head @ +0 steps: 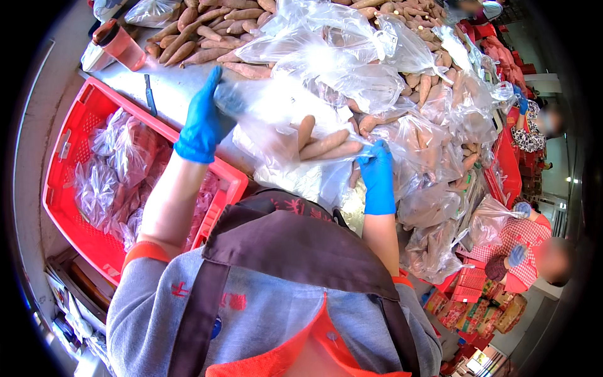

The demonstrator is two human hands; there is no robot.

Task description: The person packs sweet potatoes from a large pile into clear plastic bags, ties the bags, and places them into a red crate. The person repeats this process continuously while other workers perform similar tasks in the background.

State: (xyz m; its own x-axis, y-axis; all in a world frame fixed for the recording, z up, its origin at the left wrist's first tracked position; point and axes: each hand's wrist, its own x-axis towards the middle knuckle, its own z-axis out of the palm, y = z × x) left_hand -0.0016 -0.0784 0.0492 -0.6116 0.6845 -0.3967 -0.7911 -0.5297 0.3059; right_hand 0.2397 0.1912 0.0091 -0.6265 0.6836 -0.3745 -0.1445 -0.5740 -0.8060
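Note:
My right hand point(379, 174), in a blue glove, pinches the edge of a clear plastic bag point(268, 141) in front of me. Several sweet potatoes point(325, 143) lie in or against this bag, just left of that hand. My left hand point(202, 115), also gloved in blue, is raised over the left part of the metal table point(167, 87). Its fingers are blurred beside the bag's left end, so whether they grip the plastic cannot be told. Filled clear bags point(428, 141) of sweet potatoes are heaped to the right of my right hand.
A red plastic crate point(136, 118) with bagged produce stands at the left. Near it on the table are a blue-handled tool point(150, 96) and a pink bottle point(123, 47). Loose sweet potatoes point(212, 37) are piled at the back. Two people point(513, 235) are at the right.

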